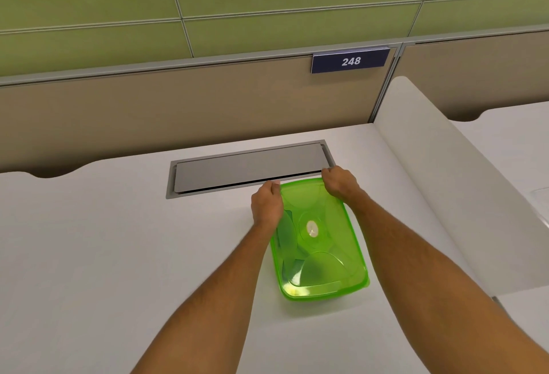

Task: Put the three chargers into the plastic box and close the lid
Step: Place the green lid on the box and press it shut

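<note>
A translucent green plastic box [322, 287] stands on the white desk, its green lid [318, 251] lying on top. My left hand [266, 204] grips the lid's far left corner with curled fingers. My right hand [338, 180] grips the far right corner. Pale shapes show dimly through the lid, and I cannot tell whether they are the chargers. No charger lies on the desk around the box.
A grey metal cable flap [249, 168] is set into the desk [104, 254] just behind the box. A white side divider [439, 171] rises on the right. A tan partition with a blue "248" sign [350, 61] closes the back.
</note>
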`<state>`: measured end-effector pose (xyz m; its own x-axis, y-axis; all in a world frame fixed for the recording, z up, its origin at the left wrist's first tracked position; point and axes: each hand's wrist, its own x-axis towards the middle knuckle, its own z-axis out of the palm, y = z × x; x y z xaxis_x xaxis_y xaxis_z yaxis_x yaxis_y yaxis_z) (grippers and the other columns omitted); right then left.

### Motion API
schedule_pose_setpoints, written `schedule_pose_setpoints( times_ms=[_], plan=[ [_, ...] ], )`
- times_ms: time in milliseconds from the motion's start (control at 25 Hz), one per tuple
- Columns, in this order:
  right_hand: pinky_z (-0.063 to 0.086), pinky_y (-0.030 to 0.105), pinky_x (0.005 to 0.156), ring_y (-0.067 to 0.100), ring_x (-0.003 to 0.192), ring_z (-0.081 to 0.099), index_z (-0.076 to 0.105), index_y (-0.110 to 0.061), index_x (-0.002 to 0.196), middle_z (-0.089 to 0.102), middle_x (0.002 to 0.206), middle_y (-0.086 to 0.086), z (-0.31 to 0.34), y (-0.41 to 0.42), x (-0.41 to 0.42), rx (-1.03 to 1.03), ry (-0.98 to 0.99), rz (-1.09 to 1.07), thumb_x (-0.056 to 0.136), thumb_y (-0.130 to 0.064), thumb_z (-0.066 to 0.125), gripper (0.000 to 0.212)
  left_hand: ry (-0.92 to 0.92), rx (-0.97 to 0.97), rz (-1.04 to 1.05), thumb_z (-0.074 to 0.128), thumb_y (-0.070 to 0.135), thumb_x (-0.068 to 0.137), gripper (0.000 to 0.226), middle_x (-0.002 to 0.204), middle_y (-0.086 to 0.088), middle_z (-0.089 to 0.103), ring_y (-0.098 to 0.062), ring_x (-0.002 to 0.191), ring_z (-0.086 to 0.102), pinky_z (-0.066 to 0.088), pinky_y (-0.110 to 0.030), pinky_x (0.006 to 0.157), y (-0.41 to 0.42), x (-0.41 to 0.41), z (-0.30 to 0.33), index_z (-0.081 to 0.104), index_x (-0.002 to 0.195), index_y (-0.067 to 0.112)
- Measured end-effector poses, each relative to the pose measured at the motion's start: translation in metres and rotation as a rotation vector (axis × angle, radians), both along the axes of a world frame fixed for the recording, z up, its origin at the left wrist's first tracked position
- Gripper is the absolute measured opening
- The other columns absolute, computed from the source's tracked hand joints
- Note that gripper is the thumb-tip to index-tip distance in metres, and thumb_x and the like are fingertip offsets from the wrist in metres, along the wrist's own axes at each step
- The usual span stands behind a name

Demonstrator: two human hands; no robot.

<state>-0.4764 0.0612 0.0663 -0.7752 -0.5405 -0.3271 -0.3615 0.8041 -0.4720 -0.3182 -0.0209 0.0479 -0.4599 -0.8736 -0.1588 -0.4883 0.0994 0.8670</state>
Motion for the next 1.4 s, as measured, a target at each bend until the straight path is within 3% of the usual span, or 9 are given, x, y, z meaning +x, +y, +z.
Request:
schedule_pose_setpoints(
  times_ms=[520,680,800,920,1040,1160,1280,1400],
  plan=[
    [0.043,0.038,0.094,0.039,0.114,0.055,0.057,0.002,0.121,0.058,0.128,0.025,-0.006,0.005,0.009,-0.090,0.040,-0.141,0.101,-0.030,0.028,0.048,0.030,0.027,0.005,0.041,0.029,0.098,0.031,0.068,-0.003,0.055,-0.022,0.067,0.049,0.032,-0.028,0.061,-0.001,-0.001,-0.001,0.054,0.075,0.013],
    [0.042,0.041,0.097,0.038,0.118,0.054,0.055,-0.004,0.127,0.057,0.130,0.023,0.002,0.022,0.019,-0.050,0.014,-0.192,0.096,-0.060,0.020,0.074,0.047,0.121,-0.002,0.040,0.029,0.098,0.030,0.084,-0.007,0.060,-0.024,0.078,0.053,0.039,-0.028,0.068,-0.003,0.000,0.001,0.063,0.097,0.010],
    [0.041,0.042,0.095,0.037,0.117,0.055,0.056,-0.006,0.124,0.058,0.128,0.021,0.010,0.056,0.036,-0.069,-0.001,-0.303,0.091,-0.069,0.020,0.079,0.021,0.285,-0.052,0.041,0.037,0.097,0.039,0.110,-0.005,0.060,-0.026,0.104,0.056,0.043,-0.034,0.092,-0.015,0.001,-0.004,0.058,0.122,0.012],
    [0.038,0.042,0.102,0.033,0.125,0.050,0.045,-0.009,0.136,0.049,0.139,0.018,0.012,0.110,0.079,-0.206,-0.129,-0.452,0.091,-0.066,0.035,0.074,0.045,0.440,-0.130,0.042,0.044,0.096,0.049,0.133,-0.007,0.055,-0.027,0.121,0.051,0.038,-0.041,0.105,-0.027,0.003,-0.015,0.051,0.132,0.012],
    [0.034,0.042,0.107,0.031,0.133,0.043,0.027,-0.011,0.148,0.031,0.151,0.016,0.003,0.153,0.138,-0.344,-0.232,-0.597,0.089,-0.060,0.049,0.080,0.068,0.511,-0.187,0.043,0.045,0.095,0.050,0.136,-0.008,0.052,-0.029,0.125,0.048,0.036,-0.048,0.108,-0.032,0.005,-0.020,0.050,0.131,0.012],
    [0.034,0.049,0.111,0.031,0.137,0.035,0.018,-0.013,0.151,0.020,0.156,0.010,-0.010,0.166,0.180,-0.519,-0.513,-0.836,0.089,-0.053,0.056,0.083,0.092,0.562,-0.203,0.045,0.048,0.091,0.052,0.136,-0.011,0.053,-0.032,0.124,0.050,0.037,-0.053,0.107,-0.036,0.006,-0.027,0.053,0.128,0.014],
    [0.038,0.050,0.107,0.027,0.135,0.035,0.024,-0.017,0.148,0.029,0.152,0.005,-0.009,0.157,0.201,-0.658,-0.796,-0.959,0.091,-0.052,0.054,0.073,0.086,0.564,-0.206,0.045,0.048,0.088,0.054,0.135,-0.012,0.054,-0.032,0.124,0.049,0.036,-0.054,0.107,-0.038,0.007,-0.032,0.052,0.128,0.014],
    [0.037,0.051,0.106,0.028,0.133,0.038,0.030,-0.019,0.143,0.038,0.146,0.007,0.002,0.141,0.207,-0.761,-0.865,-1.040,0.093,-0.046,0.053,0.061,0.075,0.544,-0.225,0.042,0.042,0.093,0.045,0.134,-0.011,0.054,-0.031,0.124,0.049,0.036,-0.053,0.107,-0.034,0.011,-0.025,0.053,0.127,0.014]
  ],
)
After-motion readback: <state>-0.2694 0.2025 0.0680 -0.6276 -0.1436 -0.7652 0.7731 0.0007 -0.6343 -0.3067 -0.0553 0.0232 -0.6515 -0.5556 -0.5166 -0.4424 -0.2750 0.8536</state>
